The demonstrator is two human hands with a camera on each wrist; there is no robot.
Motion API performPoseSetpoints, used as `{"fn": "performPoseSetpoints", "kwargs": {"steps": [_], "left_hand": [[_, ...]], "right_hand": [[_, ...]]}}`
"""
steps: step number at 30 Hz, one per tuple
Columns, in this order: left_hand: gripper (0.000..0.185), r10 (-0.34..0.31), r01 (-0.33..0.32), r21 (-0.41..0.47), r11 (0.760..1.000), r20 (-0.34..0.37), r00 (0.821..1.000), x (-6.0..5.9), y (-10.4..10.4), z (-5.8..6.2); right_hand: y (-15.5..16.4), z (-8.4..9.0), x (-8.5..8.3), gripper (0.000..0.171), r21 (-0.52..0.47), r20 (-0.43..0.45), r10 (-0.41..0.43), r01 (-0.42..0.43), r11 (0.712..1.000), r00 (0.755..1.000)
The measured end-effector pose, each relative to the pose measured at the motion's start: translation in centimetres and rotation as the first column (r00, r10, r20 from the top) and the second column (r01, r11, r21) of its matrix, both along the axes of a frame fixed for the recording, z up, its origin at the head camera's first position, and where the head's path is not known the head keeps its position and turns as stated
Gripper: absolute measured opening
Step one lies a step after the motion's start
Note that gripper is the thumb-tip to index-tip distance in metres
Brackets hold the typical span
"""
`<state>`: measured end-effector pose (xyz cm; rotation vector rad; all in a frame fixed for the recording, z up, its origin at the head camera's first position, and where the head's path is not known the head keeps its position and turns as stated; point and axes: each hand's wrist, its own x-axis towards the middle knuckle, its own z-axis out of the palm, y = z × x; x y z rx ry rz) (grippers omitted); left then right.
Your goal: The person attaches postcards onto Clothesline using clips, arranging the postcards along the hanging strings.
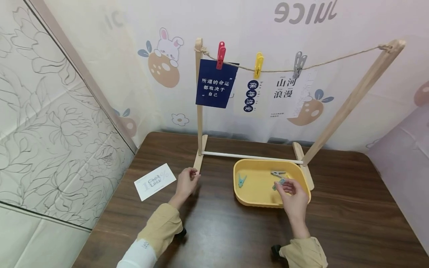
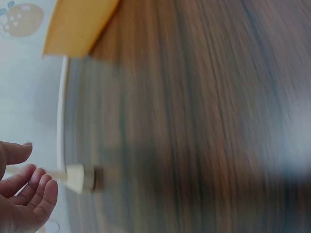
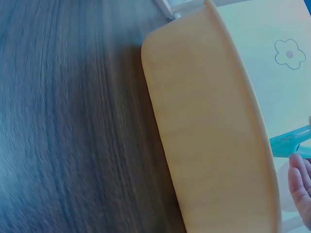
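My right hand (image 1: pixel 295 199) pinches a teal clothespin (image 1: pixel 279 184) over the front right of a yellow basin (image 1: pixel 253 195). In the right wrist view the clothespin (image 3: pixel 285 145) shows beyond the basin's rim, partly cut off by the frame. Inside the basin lie another teal clothespin (image 1: pixel 242 181) and a grey one (image 1: pixel 278 173). Holding nothing, my left hand (image 1: pixel 185 183) hovers by the rack's left foot with fingers loosely curled. To its left, a white "Good Luck" card (image 1: pixel 155 181) lies flat on the table.
A wooden rack (image 1: pixel 200 126) stands behind, with a twine line (image 1: pixel 338 62) between its posts. Red (image 1: pixel 220 56), yellow (image 1: pixel 258 65) and grey (image 1: pixel 299 65) clothespins hold a dark blue card (image 1: pixel 214 98) and pale cards on it. A white rod (image 1: pixel 228 155) joins the feet.
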<state>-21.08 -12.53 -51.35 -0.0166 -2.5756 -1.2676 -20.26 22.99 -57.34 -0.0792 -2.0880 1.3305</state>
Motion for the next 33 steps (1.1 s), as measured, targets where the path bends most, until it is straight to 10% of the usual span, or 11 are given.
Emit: {"fn": "performPoseSetpoints", "kwargs": {"steps": [13,33], "left_hand": [[0.027,0.053,-0.055,-0.206,0.977,-0.014,0.998,-0.2,-7.0,-0.8],[0.068,0.153,-0.006,-0.434,0.901,0.305,0.940,-0.7,-15.2,-0.4]], "right_hand": [[-0.4,-1.5,1.1,0.029,-0.256,-0.034,-0.014,0.005,0.967,0.999],[-0.5,-1.0,2.8,0.030,-0.530,-0.075,-0.031,-0.013,0.848,0.997]]}}
